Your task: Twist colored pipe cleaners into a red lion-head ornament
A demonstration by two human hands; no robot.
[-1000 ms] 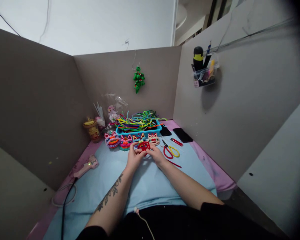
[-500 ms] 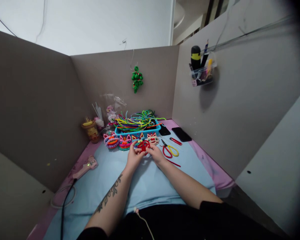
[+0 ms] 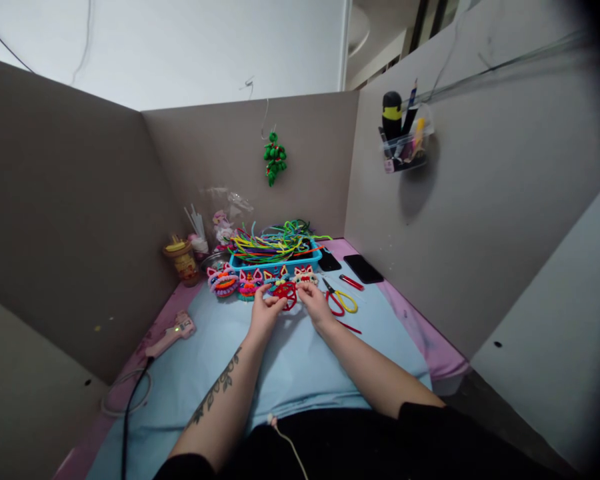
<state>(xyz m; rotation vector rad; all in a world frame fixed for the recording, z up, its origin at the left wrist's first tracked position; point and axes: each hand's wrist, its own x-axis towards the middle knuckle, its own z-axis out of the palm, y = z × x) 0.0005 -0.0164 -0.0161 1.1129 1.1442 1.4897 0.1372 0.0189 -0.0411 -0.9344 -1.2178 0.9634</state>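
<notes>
Between my hands is a red openwork piece (image 3: 288, 296) of bent pipe cleaner. My left hand (image 3: 265, 311) pinches its left side between thumb and fingers. Just right of the piece, my right hand (image 3: 314, 303) has its fingers drawn together; whatever they hold is too small to make out. Behind the hands stand several colourful animal heads, among them a purple one (image 3: 223, 281) and a pink one (image 3: 251, 285). Scissors (image 3: 349, 301) with one red and one yellow handle lie right of my right hand, near a short red strip (image 3: 350, 327).
A blue basket (image 3: 275, 265) of pipe cleaners stands at the back. A pink glue gun (image 3: 171, 335) with a black cable lies left. Right are a red cutter (image 3: 351, 283) and a black phone (image 3: 363, 269). A pen holder (image 3: 405, 153) hangs on the right partition.
My right hand has come away from the red piece and moved slightly right. The piece stays in my left hand, turned so that more of its open framework shows.
</notes>
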